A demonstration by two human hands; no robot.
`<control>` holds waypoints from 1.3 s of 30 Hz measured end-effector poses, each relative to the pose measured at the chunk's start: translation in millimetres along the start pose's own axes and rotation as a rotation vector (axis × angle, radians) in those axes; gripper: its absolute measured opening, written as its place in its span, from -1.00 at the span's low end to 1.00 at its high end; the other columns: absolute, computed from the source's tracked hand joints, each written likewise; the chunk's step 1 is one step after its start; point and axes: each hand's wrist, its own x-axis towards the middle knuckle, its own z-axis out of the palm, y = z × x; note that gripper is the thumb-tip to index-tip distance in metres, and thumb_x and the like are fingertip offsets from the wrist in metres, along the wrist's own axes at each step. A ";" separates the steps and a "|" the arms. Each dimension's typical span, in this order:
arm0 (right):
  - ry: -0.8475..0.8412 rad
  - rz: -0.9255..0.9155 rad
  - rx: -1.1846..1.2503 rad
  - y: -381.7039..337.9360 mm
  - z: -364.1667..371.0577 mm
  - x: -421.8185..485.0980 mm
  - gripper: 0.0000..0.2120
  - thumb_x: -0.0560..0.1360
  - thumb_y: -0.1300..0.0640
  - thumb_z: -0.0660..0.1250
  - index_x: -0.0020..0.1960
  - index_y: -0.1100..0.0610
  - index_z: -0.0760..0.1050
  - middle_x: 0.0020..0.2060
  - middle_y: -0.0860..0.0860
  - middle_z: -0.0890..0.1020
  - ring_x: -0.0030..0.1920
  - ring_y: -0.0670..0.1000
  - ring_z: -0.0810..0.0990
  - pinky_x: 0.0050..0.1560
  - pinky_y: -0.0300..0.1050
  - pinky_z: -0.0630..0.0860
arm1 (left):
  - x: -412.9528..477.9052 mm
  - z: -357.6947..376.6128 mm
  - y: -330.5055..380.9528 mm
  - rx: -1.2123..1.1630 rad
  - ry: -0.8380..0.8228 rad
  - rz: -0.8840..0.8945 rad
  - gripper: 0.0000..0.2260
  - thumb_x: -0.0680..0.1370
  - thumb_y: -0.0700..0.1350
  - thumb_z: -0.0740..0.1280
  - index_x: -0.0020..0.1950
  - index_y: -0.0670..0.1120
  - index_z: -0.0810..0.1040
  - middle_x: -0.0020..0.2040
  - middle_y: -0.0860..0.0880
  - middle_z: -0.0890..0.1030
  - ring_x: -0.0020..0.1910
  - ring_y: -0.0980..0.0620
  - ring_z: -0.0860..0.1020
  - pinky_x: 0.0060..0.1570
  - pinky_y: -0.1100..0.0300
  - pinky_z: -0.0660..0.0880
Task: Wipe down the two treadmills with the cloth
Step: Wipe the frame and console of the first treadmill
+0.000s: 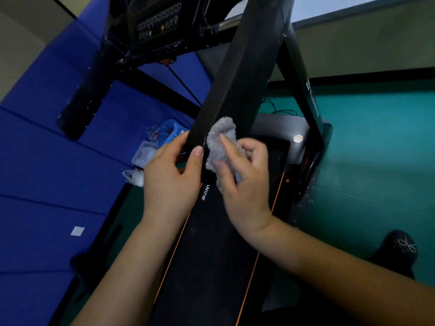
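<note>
A black treadmill fills the middle of the head view, its belt (211, 267) edged with orange lines and its console (157, 22) at the top. A black upright post (237, 74) slants down from the console. My left hand (171, 177) grips the lower end of that post, thumb on its front face. My right hand (244, 182) holds a fluffy grey cloth (221, 142) bunched against the post's right side, index finger laid over the cloth. Only one treadmill is in sight.
Blue padded mats (47, 184) cover the floor on the left, with clear plastic packaging and a blue bag (153, 147) lying near the post base. Teal flooring (376, 149) lies to the right. A dark shoe (397, 250) stands at lower right. The second upright (303, 85) rises at right.
</note>
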 end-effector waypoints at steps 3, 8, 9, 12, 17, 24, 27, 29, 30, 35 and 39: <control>0.079 0.055 0.006 12.9 3.1 50.5 -0.63 0.48 0.28 0.34 0.29 0.22 0.52 0.04 0.06 0.34 0.01 -0.18 0.34 0.18 -0.49 0.27 | -0.4 -0.4 4.3 -0.019 0.003 -0.001 -0.75 0.57 -0.01 0.24 0.23 0.11 0.55 0.01 0.25 0.58 -0.01 0.35 0.52 -0.03 0.52 0.38; 0.085 0.030 -0.034 17.5 -1.4 38.6 -0.62 0.50 0.27 0.32 0.31 0.21 0.49 0.06 0.08 0.33 0.03 -0.15 0.35 0.20 -0.46 0.26 | -1.8 1.0 5.0 -0.194 0.038 -0.070 -0.73 0.56 -0.06 0.19 0.19 0.13 0.58 0.07 0.17 0.62 0.09 0.23 0.56 0.18 0.12 0.50; 0.035 -0.043 -0.050 12.3 -3.6 22.3 -0.62 0.49 0.28 0.32 0.31 0.20 0.49 0.07 0.08 0.33 0.06 -0.12 0.35 0.21 -0.42 0.26 | -1.7 -0.3 3.9 -0.227 0.038 -0.086 -0.73 0.57 -0.06 0.17 0.17 0.15 0.58 0.07 0.18 0.63 0.12 0.20 0.57 0.18 0.02 0.51; -0.103 -0.218 -0.072 0.6 -8.1 13.8 -0.67 0.50 0.23 0.32 0.26 0.17 0.54 0.06 0.13 0.38 0.10 0.03 0.41 0.21 -0.25 0.35 | -0.1 -5.3 3.3 -0.323 0.001 -0.141 -0.75 0.63 -0.09 0.14 0.16 0.10 0.58 0.10 0.10 0.64 0.11 0.17 0.58 0.12 0.06 0.55; -0.150 -0.268 -0.219 1.3 -7.5 84.3 -0.73 0.47 0.15 0.33 0.15 0.13 0.63 0.00 0.21 0.45 0.02 0.18 0.47 0.10 -0.02 0.44 | 0.0 -6.7 4.0 -0.447 -0.009 -0.212 -0.74 0.67 -0.16 0.09 0.15 0.01 0.56 0.06 0.01 0.65 0.06 0.09 0.62 0.00 0.20 0.56; -0.203 -0.280 -0.157 2.8 -19.5 33.6 -0.64 0.48 0.16 0.32 0.26 0.15 0.56 0.01 0.13 0.35 0.06 -0.10 0.29 0.18 -0.44 0.22 | -3.1 -4.4 3.9 -0.411 0.015 -0.187 -0.76 0.65 -0.09 0.13 0.15 0.07 0.57 0.02 0.11 0.66 0.03 0.18 0.61 -0.03 0.25 0.54; -0.244 -0.339 -0.199 8.2 -20.8 29.9 -0.66 0.48 0.20 0.33 0.25 0.14 0.56 0.02 0.21 0.40 0.07 -0.04 0.32 0.21 -0.40 0.26 | -2.6 -4.6 3.4 -0.330 0.029 -0.183 -0.75 0.57 0.02 0.14 0.10 0.17 0.59 0.03 0.14 0.67 0.08 0.17 0.60 0.12 0.05 0.53; -0.113 -0.207 -0.162 17.5 -14.0 52.7 -0.64 0.46 0.27 0.34 0.26 0.15 0.55 0.02 0.18 0.37 0.01 -0.11 0.29 0.19 -0.48 0.21 | 0.1 -4.8 7.1 -0.269 0.048 -0.173 -0.76 0.55 0.02 0.15 -0.02 0.26 0.59 -0.05 0.23 0.66 0.02 0.19 0.60 0.13 -0.01 0.53; -0.036 -0.099 -0.125 20.4 -11.2 66.0 -0.62 0.47 0.27 0.33 0.28 0.15 0.53 0.02 0.14 0.35 -0.02 -0.14 0.29 0.18 -0.51 0.20 | 2.2 -4.8 9.2 -0.229 0.043 -0.162 -0.77 0.55 0.01 0.16 -0.04 0.26 0.59 -0.09 0.25 0.65 -0.02 0.22 0.59 0.11 0.01 0.53; 0.082 0.182 0.041 23.8 -0.3 46.1 -0.57 0.53 0.11 0.27 0.38 0.14 0.42 -0.01 0.07 0.32 -0.05 -0.20 0.36 0.12 -0.47 0.32 | 25.6 4.4 20.6 0.037 -0.043 -0.031 -0.67 0.56 0.13 0.20 0.32 0.15 0.45 0.14 0.11 0.50 0.08 0.20 0.47 0.16 0.10 0.46; 0.005 0.150 0.114 12.4 4.8 -14.5 -0.53 0.53 0.05 0.22 0.44 0.02 0.31 0.05 0.03 0.32 0.01 -0.18 0.41 0.11 -0.29 0.46 | 46.2 19.0 30.4 0.216 -0.089 0.080 -0.56 0.59 0.10 0.17 0.47 0.12 0.29 0.19 0.09 0.39 0.05 0.20 0.35 0.05 0.21 0.32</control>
